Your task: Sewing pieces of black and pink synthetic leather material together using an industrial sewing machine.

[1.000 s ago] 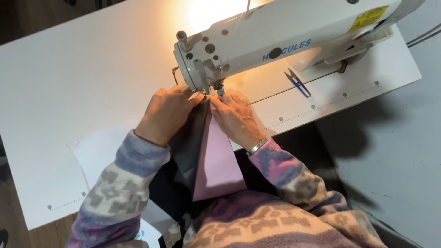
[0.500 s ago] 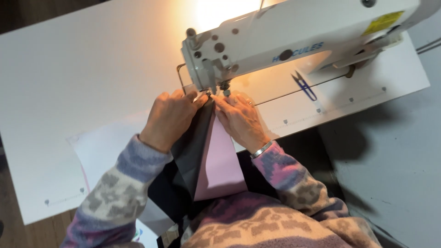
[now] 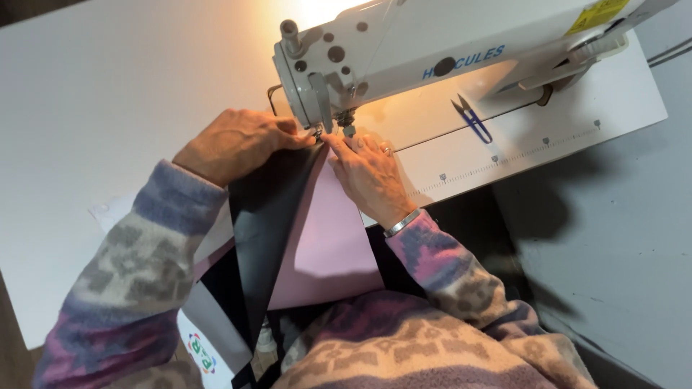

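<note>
White tabletop (image 3: pixel 108 108) carries a white sewing machine (image 3: pixel 432 43). Black fabric (image 3: pixel 270 209) and pink fabric (image 3: pixel 328 245) run from lap up to the needle area. Left hand (image 3: pixel 234 144) presses the black edge, fingers pinching it; right hand (image 3: pixel 367 169) lies flat on the pink. Blue thread snips (image 3: pixel 472 119) lie beside the machine.

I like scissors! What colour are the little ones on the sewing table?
Blue handles, in the head view: the snips lie under the sewing machine's arm.
</note>
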